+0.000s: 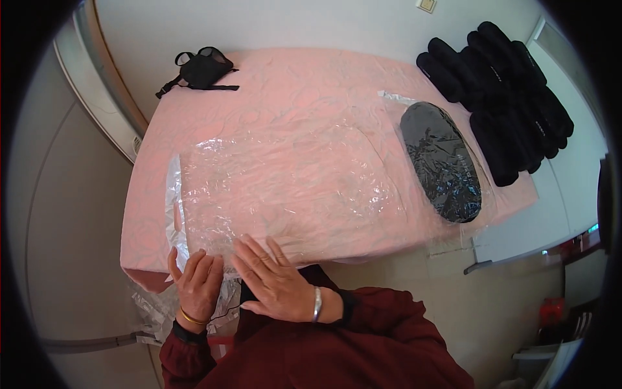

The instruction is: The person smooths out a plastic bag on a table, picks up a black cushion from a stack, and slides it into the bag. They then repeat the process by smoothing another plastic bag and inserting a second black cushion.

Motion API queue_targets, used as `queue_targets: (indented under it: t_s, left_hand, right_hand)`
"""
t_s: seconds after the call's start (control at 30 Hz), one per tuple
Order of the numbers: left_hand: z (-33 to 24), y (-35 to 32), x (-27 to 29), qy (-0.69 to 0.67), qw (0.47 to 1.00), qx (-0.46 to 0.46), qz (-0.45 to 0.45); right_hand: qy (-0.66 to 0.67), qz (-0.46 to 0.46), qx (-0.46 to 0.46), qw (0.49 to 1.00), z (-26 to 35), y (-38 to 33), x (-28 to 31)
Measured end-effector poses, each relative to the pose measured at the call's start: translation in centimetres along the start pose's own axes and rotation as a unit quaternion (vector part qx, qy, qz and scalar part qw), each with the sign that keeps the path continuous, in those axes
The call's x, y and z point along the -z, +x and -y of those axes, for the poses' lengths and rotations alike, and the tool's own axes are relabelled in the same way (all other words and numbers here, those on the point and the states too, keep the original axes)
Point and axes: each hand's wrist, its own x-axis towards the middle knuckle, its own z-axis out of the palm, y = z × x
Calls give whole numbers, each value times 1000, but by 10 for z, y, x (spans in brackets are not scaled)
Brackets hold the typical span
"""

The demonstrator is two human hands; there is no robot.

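A large clear plastic bag (pixel 291 172) lies spread out and wrinkled on the pink-covered table. Its white strip (pixel 175 214) runs along the left end. My left hand (pixel 197 282) is at the bag's near left corner, its fingers bent over the edge by the strip; the thumb is hidden beneath. Flat and with fingers stretched, my right hand (pixel 275 280) rests at the bag's near edge, holding nothing. To the right, a long oval black item (pixel 444 162) sits inside another clear plastic bag, which partly overhangs the table's near edge.
Several puffy black oval items (pixel 499 91) are piled at the far right, partly over a white surface (pixel 551 194). A black strapped mesh item (pixel 204 68) lies at the far left. The pink tablecloth (pixel 291 71) reaches the wall. Crumpled clear plastic (pixel 152 311) hangs below the near left corner.
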Motion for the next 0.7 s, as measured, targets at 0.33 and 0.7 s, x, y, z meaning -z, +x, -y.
queue_targets:
  t_s: [0.33, 0.7]
  left_hand:
    - [20, -30, -21, -129, 991, 31, 20]
    - [38, -49, -25, -71, 996, 60, 8]
  right_hand:
    - [-54, 80, -109, 989, -60, -29, 24]
    - [-192, 15, -231, 954, -145, -92, 105]
